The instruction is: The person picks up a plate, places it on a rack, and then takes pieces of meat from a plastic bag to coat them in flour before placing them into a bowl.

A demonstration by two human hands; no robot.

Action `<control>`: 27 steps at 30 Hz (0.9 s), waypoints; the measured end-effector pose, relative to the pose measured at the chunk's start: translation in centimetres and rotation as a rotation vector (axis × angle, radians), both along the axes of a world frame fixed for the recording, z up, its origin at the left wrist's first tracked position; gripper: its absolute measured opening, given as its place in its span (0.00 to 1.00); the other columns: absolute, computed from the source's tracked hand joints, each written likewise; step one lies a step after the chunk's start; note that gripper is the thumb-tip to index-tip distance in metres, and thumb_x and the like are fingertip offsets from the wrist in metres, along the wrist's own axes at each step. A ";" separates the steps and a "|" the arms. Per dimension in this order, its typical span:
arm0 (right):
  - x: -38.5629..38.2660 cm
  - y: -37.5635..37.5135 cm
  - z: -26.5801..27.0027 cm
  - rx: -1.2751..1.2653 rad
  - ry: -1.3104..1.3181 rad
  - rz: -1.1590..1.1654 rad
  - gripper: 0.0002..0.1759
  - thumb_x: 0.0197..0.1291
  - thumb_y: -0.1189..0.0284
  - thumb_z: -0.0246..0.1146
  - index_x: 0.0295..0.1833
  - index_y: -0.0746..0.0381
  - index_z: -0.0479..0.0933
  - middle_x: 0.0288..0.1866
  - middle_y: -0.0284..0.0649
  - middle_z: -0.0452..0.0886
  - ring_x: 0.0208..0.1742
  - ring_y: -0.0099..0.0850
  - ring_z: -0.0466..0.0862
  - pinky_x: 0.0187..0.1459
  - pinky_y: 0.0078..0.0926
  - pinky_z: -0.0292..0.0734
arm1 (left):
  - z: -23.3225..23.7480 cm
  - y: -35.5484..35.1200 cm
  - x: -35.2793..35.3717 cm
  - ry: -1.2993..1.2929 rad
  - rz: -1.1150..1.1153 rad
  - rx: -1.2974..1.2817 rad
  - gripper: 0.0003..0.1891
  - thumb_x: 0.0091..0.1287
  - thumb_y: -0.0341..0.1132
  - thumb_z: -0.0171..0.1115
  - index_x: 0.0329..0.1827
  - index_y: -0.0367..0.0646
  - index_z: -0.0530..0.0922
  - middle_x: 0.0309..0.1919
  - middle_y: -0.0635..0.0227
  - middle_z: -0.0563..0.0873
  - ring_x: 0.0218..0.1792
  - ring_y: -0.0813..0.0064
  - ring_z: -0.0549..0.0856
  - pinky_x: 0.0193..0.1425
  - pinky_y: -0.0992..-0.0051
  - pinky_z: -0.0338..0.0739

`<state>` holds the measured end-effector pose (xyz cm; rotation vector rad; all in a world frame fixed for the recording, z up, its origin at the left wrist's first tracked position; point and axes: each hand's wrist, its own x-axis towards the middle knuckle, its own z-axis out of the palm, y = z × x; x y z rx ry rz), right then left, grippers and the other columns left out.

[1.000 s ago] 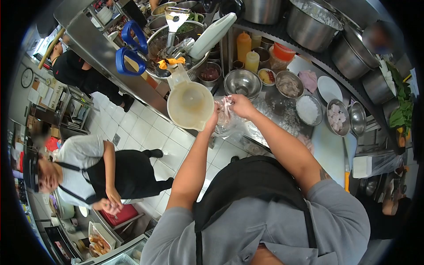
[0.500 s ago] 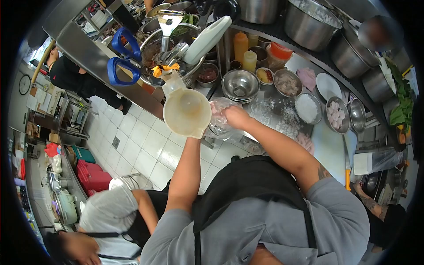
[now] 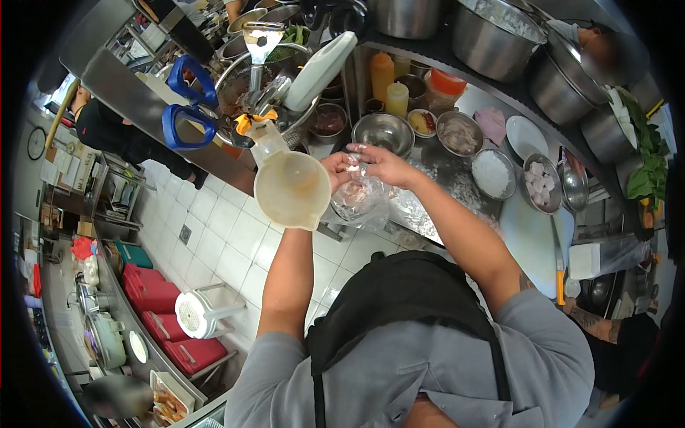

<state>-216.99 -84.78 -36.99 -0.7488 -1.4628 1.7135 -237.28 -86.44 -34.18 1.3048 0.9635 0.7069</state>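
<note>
My left hand (image 3: pixel 337 171) is partly hidden behind a cloudy plastic measuring jug (image 3: pixel 293 187). Its visible fingers are bent at the top of a clear plastic bag (image 3: pixel 365 201). Facing it, my right hand (image 3: pixel 385 168) has its fingers stretched out over the bag's opening, with white powder on the fingertips. The bag hangs below both hands at the counter's near edge; something pale inside cannot be made out. Just behind my fingers stands a steel bowl (image 3: pixel 383 133).
Bowls of white granules (image 3: pixel 493 173), pale chunks (image 3: pixel 540 187) and raw meat (image 3: pixel 459 133) stand right. A knife (image 3: pixel 559 264) lies on a cutting board (image 3: pixel 531 235). Blue-handled scissors (image 3: pixel 187 127) hang left of the jug. A person in black (image 3: pixel 118 135) stands far left.
My right hand has loosened from the bag and stretched its fingers toward my left hand, which now shows beside the jug. The person at lower left has moved mostly out of view.
</note>
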 end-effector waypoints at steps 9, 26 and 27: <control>1.5 0.2 0.8 0.444 -0.796 -0.016 0.15 0.56 0.70 0.66 0.48 0.67 0.82 0.39 0.52 0.85 0.43 0.50 0.84 0.47 0.41 0.77 | -1.2 0.0 -0.3 0.239 0.038 0.101 0.12 0.66 0.25 0.68 0.51 0.37 0.80 0.38 0.68 0.88 0.39 0.81 0.84 0.46 0.78 0.77; -1.3 -1.4 1.1 0.781 -1.146 0.105 0.12 0.59 0.66 0.58 0.38 0.62 0.83 0.39 0.52 0.86 0.47 0.51 0.85 0.57 0.54 0.71 | -1.4 -1.3 1.8 0.897 0.079 0.508 0.10 0.64 0.34 0.60 0.41 0.38 0.85 0.37 0.46 0.87 0.44 0.43 0.86 0.51 0.52 0.78; -1.6 -1.2 1.0 0.786 -1.170 0.109 0.12 0.59 0.66 0.58 0.37 0.61 0.83 0.39 0.52 0.86 0.47 0.50 0.85 0.57 0.55 0.71 | -1.6 -1.4 1.9 0.885 0.112 0.490 0.10 0.64 0.34 0.59 0.40 0.38 0.85 0.37 0.45 0.87 0.44 0.43 0.86 0.52 0.52 0.79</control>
